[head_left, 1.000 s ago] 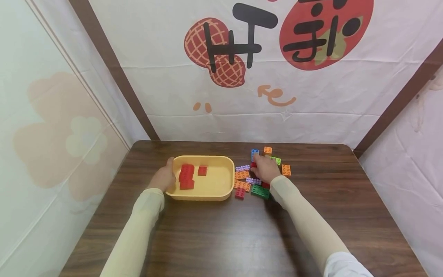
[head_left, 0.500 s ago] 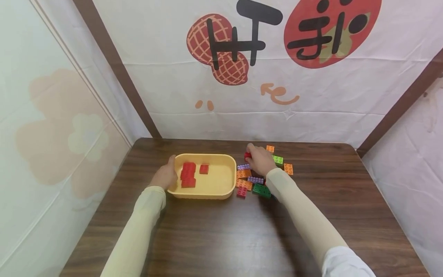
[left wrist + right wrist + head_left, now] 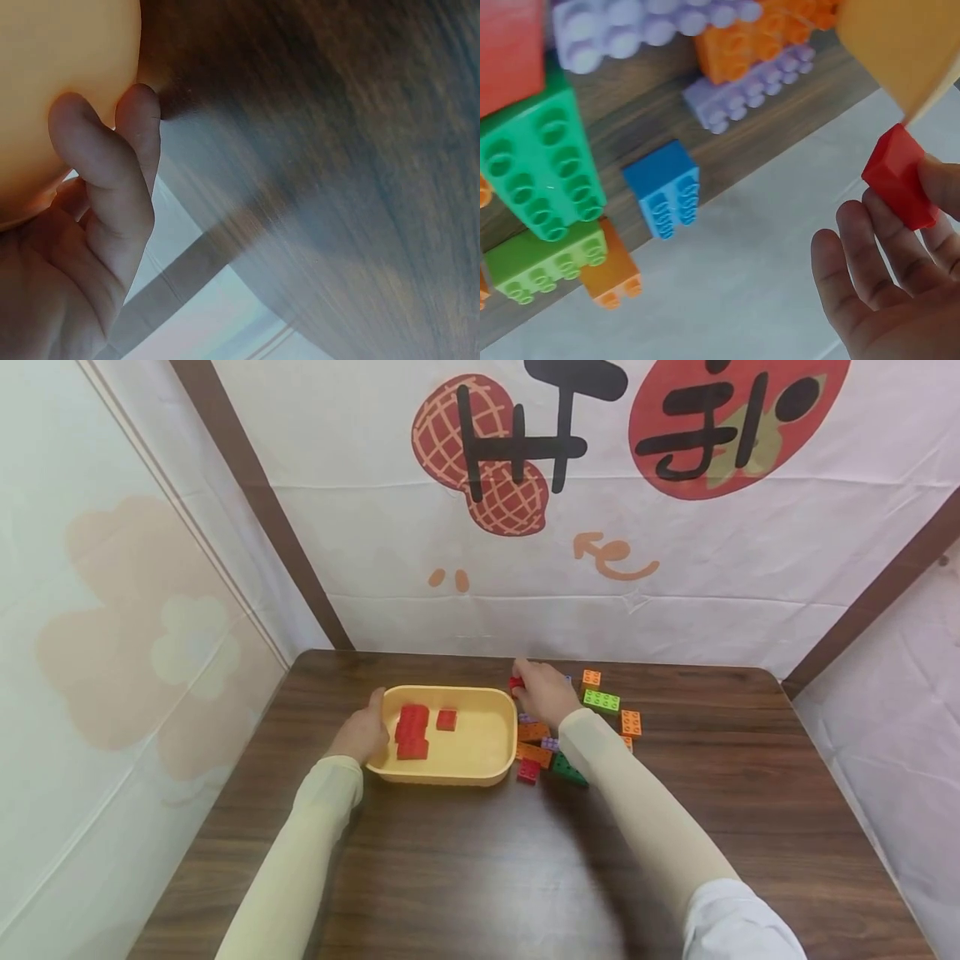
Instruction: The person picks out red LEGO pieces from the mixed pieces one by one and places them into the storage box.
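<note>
My left hand [image 3: 363, 731] grips the left end of a yellow plastic bin [image 3: 450, 773]; in the left wrist view its fingers curl against the bin wall [image 3: 67, 45]. Inside the bin lie several red building bricks [image 3: 412, 732] grouped at the left, and one small red brick [image 3: 446, 720] apart from them. Beside the bin's far right corner, my right hand [image 3: 546, 693] pinches a red brick [image 3: 900, 176] between thumb and fingers. In the right wrist view that brick is right at the bin's rim [image 3: 907, 67].
Loose bricks spread right of the bin: orange [image 3: 631, 722], light green [image 3: 602, 701], dark green [image 3: 570, 769], red [image 3: 528, 771], purple [image 3: 750, 86] and blue [image 3: 664, 184]. My right arm covers some of them. The dark wooden table [image 3: 465, 868] meets a white printed cloth [image 3: 420, 635] behind.
My right hand has picked a red brick out of the loose bricks and carried it left, up to the bin's far right corner. The left hand keeps its hold on the bin.
</note>
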`<move>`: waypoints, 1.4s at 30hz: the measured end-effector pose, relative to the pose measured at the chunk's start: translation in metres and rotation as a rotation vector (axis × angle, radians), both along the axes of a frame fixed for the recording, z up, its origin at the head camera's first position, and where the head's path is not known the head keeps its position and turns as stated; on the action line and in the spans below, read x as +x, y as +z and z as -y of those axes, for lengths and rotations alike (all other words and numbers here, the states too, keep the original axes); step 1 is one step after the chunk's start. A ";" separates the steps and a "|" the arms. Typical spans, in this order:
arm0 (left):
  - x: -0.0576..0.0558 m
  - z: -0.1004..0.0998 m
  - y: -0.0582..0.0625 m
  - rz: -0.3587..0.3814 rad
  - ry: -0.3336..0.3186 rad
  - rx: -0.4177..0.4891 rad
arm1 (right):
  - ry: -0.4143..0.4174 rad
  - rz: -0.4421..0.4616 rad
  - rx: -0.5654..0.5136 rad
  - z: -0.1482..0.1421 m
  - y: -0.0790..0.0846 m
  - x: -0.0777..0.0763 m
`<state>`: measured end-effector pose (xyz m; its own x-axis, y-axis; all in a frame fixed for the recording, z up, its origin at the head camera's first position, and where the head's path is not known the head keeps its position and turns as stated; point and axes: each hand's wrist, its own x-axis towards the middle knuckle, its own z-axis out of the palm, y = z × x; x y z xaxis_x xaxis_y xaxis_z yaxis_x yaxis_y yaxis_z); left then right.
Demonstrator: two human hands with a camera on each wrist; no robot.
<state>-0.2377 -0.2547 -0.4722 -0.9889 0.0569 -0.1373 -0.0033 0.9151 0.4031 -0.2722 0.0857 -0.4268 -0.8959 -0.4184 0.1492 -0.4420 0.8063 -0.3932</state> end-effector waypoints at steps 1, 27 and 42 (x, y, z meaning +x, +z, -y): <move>0.000 0.001 0.000 -0.004 0.000 -0.002 | 0.000 -0.014 0.001 0.002 0.002 -0.001; 0.006 0.005 0.002 -0.039 0.002 0.014 | 0.138 0.172 0.245 0.084 -0.007 -0.004; 0.006 0.000 0.005 -0.003 0.015 0.004 | 0.122 0.177 0.340 0.102 -0.028 -0.006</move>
